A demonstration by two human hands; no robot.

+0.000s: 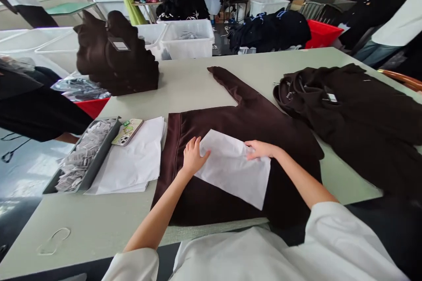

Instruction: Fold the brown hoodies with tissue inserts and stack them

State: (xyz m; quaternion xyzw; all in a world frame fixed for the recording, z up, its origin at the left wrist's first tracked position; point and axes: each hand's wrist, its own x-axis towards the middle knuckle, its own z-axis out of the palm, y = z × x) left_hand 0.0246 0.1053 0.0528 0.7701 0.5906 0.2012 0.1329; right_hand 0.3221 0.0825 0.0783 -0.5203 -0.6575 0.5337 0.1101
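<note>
A dark brown sweatshirt (211,204) lies spread on the table before me, one sleeve stretched toward the far side. On top of it a thin white paper sheet (231,171) sits at a slant. My left hand (194,156) rests at the sheet's left edge, its fingers extended and the thumb apart over the paper. At the upper right edge, my right hand (261,149) pinches the sheet, which wrinkles there. Left of the sweatshirt lies a stack of white sheets (132,162) with a phone (128,132) on its far end.
A grey tray (102,160) of small labels stands at left. A folded brown garment stack (115,61) stands far left; more brown garments (356,114) lie right. A clear loop (54,241) lies near left on the table (99,228). White bins (187,41) and people stand beyond.
</note>
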